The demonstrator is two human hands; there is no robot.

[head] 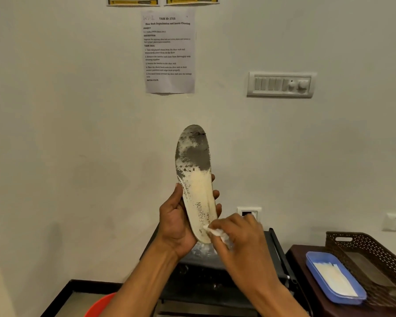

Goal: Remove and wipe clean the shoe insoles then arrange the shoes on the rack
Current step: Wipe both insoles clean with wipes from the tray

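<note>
A worn cream insole (196,179) with a grey, flaking toe end and the word FASHION stands upright in front of the wall. My left hand (176,223) grips its lower half from the left, fingers wrapped behind it. My right hand (236,234) pinches a small white wipe (215,233) and presses it against the heel end of the insole. Below the hands stands a black shoe rack (277,255), mostly hidden by my forearms.
A blue tray (316,268) holding white wipes lies on a dark brown table (300,282) at right, next to a brown perforated basket (361,243). A red tub edge (101,303) shows at bottom left. A task sheet (169,51) and switch panel (281,84) are on the wall.
</note>
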